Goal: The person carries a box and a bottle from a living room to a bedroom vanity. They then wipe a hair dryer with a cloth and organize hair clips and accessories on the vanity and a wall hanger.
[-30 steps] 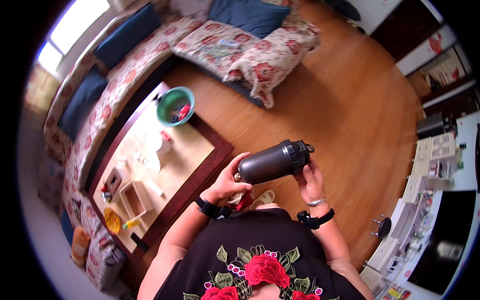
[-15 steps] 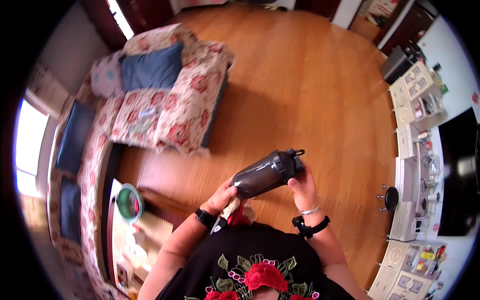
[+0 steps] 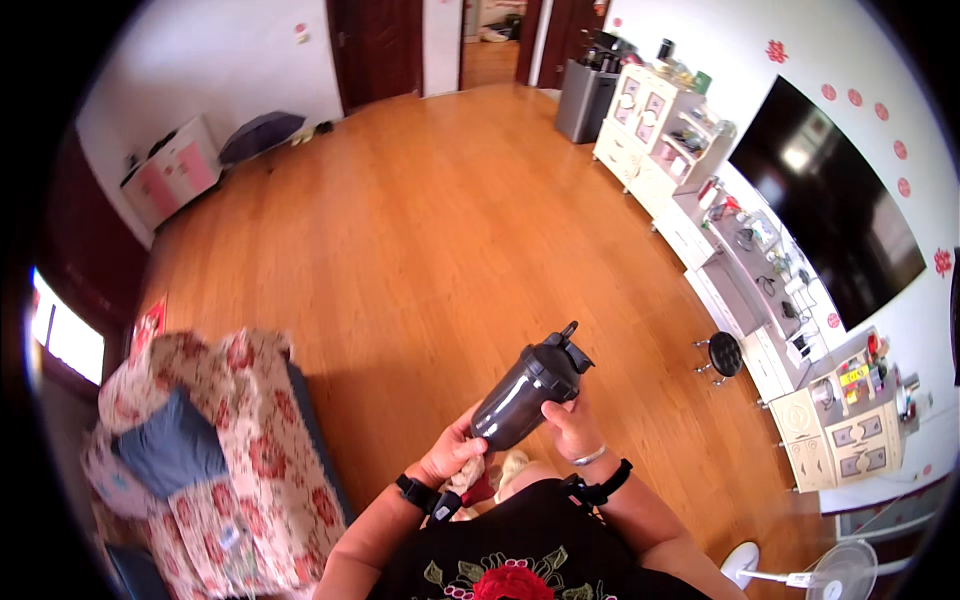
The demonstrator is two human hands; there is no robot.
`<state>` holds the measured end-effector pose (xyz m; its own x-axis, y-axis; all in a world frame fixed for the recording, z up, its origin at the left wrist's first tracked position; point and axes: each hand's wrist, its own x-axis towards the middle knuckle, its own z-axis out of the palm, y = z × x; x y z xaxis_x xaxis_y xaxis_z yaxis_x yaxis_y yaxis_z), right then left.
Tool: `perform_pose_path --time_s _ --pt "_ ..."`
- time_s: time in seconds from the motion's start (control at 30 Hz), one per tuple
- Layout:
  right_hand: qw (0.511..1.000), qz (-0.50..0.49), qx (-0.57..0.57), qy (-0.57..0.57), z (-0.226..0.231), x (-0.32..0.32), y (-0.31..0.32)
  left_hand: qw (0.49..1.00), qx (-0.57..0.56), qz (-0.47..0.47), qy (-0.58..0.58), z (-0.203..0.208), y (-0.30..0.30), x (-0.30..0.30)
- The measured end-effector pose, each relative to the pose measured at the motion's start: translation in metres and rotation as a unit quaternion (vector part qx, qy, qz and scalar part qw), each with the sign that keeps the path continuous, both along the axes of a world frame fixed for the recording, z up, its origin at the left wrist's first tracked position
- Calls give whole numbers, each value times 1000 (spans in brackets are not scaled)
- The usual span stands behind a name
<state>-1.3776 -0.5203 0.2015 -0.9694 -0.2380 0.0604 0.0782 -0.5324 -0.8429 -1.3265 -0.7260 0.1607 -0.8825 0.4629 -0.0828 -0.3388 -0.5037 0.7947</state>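
A dark grey translucent shaker bottle (image 3: 512, 408) with a black lid and a carry loop is held tilted in front of my body, its lid end up and to the right. My left hand (image 3: 455, 450) grips the bottle's base, thumb against its side. At the lid end, my right hand (image 3: 574, 430) closes around the bottle, its thumb just below the lid and the other fingers mostly hidden behind. Under my left hand hangs a pale, cloth-like thing (image 3: 464, 474) with some red beside it; whether the hand holds it I cannot tell.
A flower-patterned sofa (image 3: 245, 400) with a blue cushion (image 3: 172, 445) stands at left. Along the right wall are white cabinets (image 3: 690, 235), a black round stool (image 3: 724, 354) and a white fan (image 3: 842, 575). An open umbrella (image 3: 260, 137) lies far left on the wooden floor (image 3: 430, 230).
My view has turned, so the sofa sits lower left and the fan and umbrella have come into sight. The bottle is tipped more upright, still between both hands.
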Motion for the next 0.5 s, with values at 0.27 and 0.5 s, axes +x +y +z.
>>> perform_pose_path --time_s 0.27,0.5 --pt "997 -22 49 49 -15 -203 17 950 -46 226 -210 -21 -56 -207" --pt "954 18 265 137 -37 -356 -86 948 188 250 -64 12 -79 -390"
